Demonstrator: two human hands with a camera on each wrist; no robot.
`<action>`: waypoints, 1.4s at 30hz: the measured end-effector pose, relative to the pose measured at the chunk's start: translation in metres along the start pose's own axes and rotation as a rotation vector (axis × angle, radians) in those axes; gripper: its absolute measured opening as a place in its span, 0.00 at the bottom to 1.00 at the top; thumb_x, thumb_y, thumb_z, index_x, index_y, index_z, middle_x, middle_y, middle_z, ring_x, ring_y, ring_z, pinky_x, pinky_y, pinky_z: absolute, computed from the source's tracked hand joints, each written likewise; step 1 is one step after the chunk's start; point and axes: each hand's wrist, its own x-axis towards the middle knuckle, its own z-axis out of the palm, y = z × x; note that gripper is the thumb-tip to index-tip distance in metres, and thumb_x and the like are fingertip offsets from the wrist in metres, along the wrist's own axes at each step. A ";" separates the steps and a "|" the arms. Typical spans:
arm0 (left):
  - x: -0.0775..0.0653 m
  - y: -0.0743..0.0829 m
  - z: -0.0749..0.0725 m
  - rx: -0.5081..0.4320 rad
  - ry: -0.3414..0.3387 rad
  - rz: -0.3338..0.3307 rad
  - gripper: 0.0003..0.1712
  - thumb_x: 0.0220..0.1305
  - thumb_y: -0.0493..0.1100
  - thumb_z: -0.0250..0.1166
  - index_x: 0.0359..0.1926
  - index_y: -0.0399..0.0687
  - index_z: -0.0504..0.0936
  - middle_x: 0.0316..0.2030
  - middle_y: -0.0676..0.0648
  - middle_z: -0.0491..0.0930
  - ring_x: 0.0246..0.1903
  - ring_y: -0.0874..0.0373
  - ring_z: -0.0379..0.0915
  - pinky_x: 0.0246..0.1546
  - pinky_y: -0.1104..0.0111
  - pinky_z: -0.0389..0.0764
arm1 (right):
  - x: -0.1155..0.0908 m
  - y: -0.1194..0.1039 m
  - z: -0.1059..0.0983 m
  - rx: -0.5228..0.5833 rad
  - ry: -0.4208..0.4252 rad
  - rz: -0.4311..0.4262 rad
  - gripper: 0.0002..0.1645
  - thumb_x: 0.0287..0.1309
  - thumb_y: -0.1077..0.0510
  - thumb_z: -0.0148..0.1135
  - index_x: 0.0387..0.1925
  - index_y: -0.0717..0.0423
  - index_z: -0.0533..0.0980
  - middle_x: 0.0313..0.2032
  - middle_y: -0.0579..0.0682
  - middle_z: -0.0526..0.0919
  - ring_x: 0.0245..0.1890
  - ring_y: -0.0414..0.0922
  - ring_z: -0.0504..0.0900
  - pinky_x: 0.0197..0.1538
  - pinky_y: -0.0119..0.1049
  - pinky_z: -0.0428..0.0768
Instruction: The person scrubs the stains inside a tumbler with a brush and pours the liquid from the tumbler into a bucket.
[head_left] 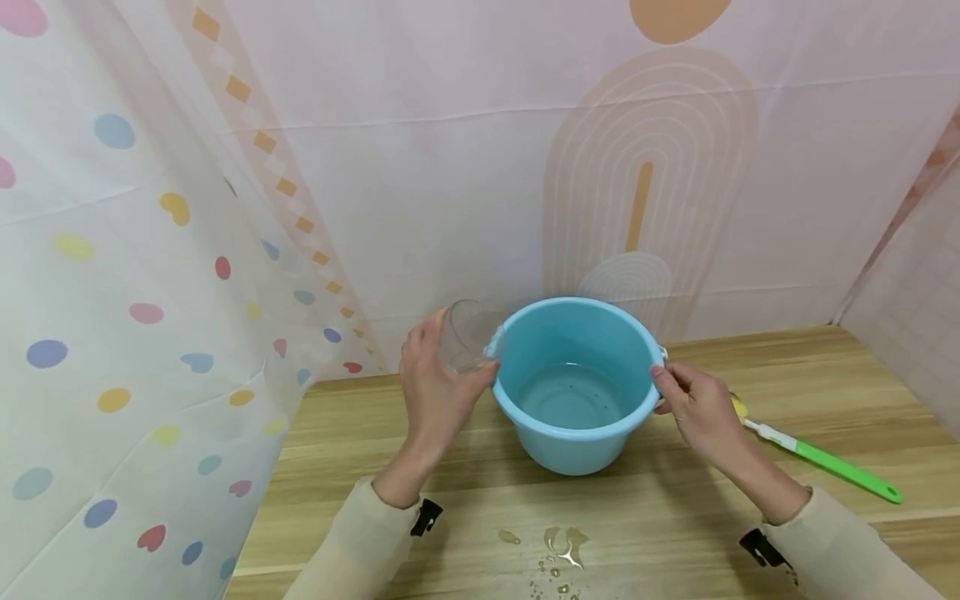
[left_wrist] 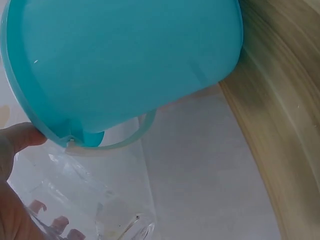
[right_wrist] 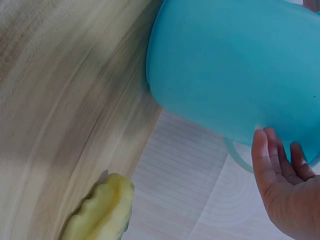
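A light blue plastic bucket with a little water in the bottom stands on the wooden table. My left hand holds a clear drinking glass, tilted, beside the bucket's left rim. In the left wrist view the fingers show through the glass, and the thumb is at the bucket's rim. At the opposite side, my right hand grips the bucket's rim, thumb on top and fingers below against the outer wall. The bucket's pale handle hangs down at its back.
A sponge brush with a green and white handle and a yellow head lies right of the bucket. Water puddles and drops wet the front of the wooden table. Patterned curtains hang behind and at both sides.
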 end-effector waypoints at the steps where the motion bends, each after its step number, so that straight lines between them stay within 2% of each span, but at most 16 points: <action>1: 0.001 0.001 0.000 0.010 -0.008 0.004 0.46 0.48 0.47 0.84 0.69 0.50 0.76 0.61 0.42 0.75 0.62 0.44 0.66 0.61 0.42 0.65 | 0.000 0.000 0.000 0.002 0.001 0.002 0.24 0.82 0.51 0.51 0.50 0.69 0.81 0.40 0.61 0.88 0.33 0.51 0.89 0.34 0.32 0.85; 8: 0.007 0.004 -0.002 0.094 -0.051 0.071 0.48 0.46 0.47 0.85 0.68 0.50 0.75 0.59 0.38 0.76 0.59 0.40 0.69 0.57 0.41 0.71 | 0.000 0.001 -0.001 0.001 0.008 0.013 0.24 0.82 0.50 0.51 0.50 0.69 0.81 0.40 0.61 0.88 0.34 0.52 0.89 0.33 0.32 0.84; 16: 0.015 0.005 -0.008 0.147 -0.120 0.167 0.51 0.42 0.45 0.89 0.68 0.46 0.75 0.60 0.35 0.77 0.59 0.36 0.70 0.58 0.39 0.70 | 0.001 0.001 0.000 0.013 0.007 0.011 0.22 0.82 0.52 0.52 0.50 0.69 0.81 0.40 0.62 0.88 0.34 0.51 0.89 0.34 0.29 0.84; 23: 0.021 0.008 -0.011 0.211 -0.146 0.225 0.52 0.41 0.46 0.90 0.68 0.45 0.75 0.58 0.34 0.77 0.56 0.35 0.73 0.56 0.39 0.73 | 0.001 0.000 0.001 0.016 0.008 -0.003 0.22 0.82 0.53 0.52 0.48 0.69 0.81 0.39 0.60 0.88 0.34 0.50 0.89 0.35 0.30 0.85; 37: 0.030 0.013 -0.015 0.315 -0.210 0.280 0.51 0.43 0.49 0.89 0.67 0.47 0.75 0.56 0.34 0.79 0.52 0.35 0.75 0.49 0.40 0.77 | 0.003 0.000 0.001 0.001 0.002 -0.001 0.24 0.82 0.51 0.51 0.48 0.69 0.81 0.39 0.61 0.88 0.34 0.52 0.89 0.35 0.33 0.86; 42: 0.032 0.016 -0.016 0.343 -0.224 0.301 0.51 0.41 0.49 0.90 0.66 0.46 0.76 0.56 0.34 0.79 0.53 0.35 0.76 0.50 0.40 0.77 | 0.003 -0.001 0.001 0.000 -0.001 0.006 0.24 0.82 0.50 0.51 0.49 0.69 0.81 0.39 0.61 0.88 0.34 0.52 0.89 0.35 0.32 0.86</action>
